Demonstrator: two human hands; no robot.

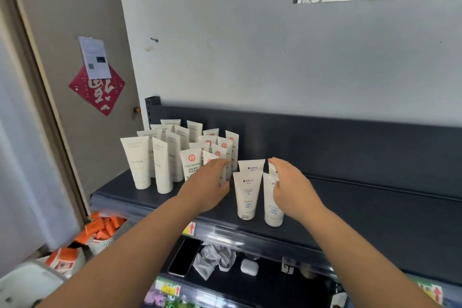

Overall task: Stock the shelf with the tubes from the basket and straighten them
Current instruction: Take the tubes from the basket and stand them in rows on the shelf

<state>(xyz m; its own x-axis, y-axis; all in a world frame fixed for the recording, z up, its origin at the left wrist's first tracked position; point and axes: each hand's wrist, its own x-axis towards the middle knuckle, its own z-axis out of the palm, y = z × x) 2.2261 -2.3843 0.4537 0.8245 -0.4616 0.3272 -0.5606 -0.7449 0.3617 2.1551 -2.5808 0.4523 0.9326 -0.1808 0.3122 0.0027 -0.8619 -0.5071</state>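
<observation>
Now my left hand (208, 184) rests fingers spread on a red-logo tube (220, 167); right hand (291, 186) curls around a blue-label tube (272, 197), grip unclear. Tubes upright on shelf (375, 207), left-centre.

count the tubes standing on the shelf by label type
plain white floral tubes: 8
red-emblem tubes: 8
blue-label tubes: 4
total: 20
back rows overlap, so the first two counts are approximate
</observation>
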